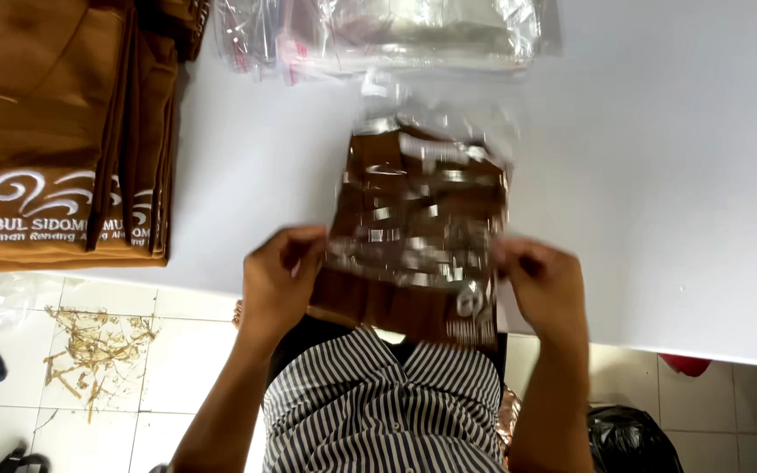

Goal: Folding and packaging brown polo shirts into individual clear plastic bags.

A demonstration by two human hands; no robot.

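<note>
Clear plastic bag (pixel 422 210) glossy, crinkled; brown cloth (pixel 396 302) inside matt. Table (pixel 659 175) smooth matt white. Floor tiles (pixel 194 350) glossy.

Both hands, left hand (pixel 279 276) and right hand (pixel 543 285), raised forward, fingers pinched closed.

bagged brown garment (pixel 413 236) motion-blurred, folded brown stack (pixel 54 131) cut off left

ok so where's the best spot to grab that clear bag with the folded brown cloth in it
By the bag's two near side edges, one from each side, about where the left hand and right hand pinch it. The film is slick and limp, and its open near end hangs off the white table.
</note>
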